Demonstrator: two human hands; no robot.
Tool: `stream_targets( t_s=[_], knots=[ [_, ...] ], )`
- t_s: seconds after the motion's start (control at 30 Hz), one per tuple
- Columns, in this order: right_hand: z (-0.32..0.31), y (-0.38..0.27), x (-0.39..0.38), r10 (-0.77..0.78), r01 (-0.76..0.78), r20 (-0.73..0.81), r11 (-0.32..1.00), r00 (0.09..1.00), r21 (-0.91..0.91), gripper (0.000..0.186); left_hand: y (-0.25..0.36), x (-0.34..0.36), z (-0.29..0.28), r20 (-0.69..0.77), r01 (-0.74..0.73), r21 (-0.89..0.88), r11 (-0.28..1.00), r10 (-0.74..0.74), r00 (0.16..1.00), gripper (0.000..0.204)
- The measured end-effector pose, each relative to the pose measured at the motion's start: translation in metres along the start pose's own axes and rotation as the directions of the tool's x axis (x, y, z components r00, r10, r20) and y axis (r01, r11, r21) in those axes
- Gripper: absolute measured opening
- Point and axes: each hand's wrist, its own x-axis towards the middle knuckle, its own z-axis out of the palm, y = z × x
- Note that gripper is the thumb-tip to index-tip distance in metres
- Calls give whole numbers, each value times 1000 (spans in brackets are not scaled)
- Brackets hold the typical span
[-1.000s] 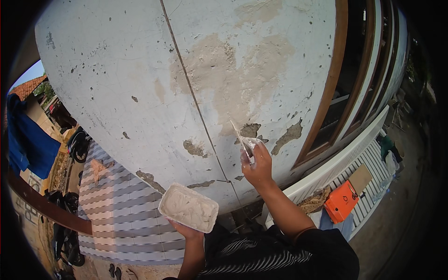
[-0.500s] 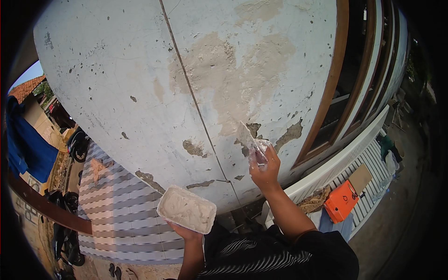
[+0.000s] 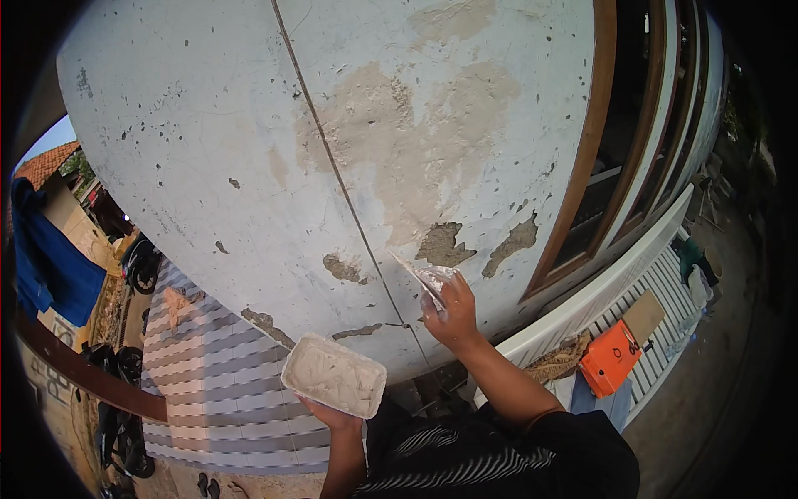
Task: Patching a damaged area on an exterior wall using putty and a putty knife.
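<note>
My left hand [image 3: 332, 414] holds up a white rectangular tub [image 3: 296, 393] from below, its fingers mostly hidden under it. Smooth beige filler paste [image 3: 332, 373] fills the tub. A putty knife [image 3: 416, 277] smeared with paste is gripped in my right hand [image 3: 455, 314], its blade edge angled up and left close to the wall. I cannot tell whether the blade touches the surface. The white wall [image 3: 241, 141] carries broad beige filled patches [image 3: 366, 125] above the knife. Bare chipped spots [image 3: 447, 244] show just above my right hand, with others [image 3: 345, 268] left of it.
A thin cable [image 3: 332, 166] runs down the wall. Brown-framed windows [image 3: 573, 200] stand at right. Below them, a white slatted bench [image 3: 657, 249] holds an orange bag [image 3: 609, 358] and cloths. At left are a tiled floor [image 3: 216, 374], a blue cloth [image 3: 62, 258] and parked motorbikes [image 3: 125, 407].
My right hand and the putty knife have moved down and left, uncovering the chipped spot behind them. The blade now tilts further left. The tub stays nearly in place.
</note>
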Motion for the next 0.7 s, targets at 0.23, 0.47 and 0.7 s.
stream_targets(
  t_s=[0.23,0.47,0.7],
  knots=[
    [0,16,19,-99,90,-178,994,979,-58,34,-2,1,0,21,1,6,1000,-1,1000,75],
    [21,1,-4,-142,144,54,989,988,-25,45,-4,1,2,21,14,24,1000,-14,1000,75],
    [12,12,7,-123,119,-79,991,989,-53,46,1,-1,-2,35,-3,37,999,1,999,75]
  ],
)
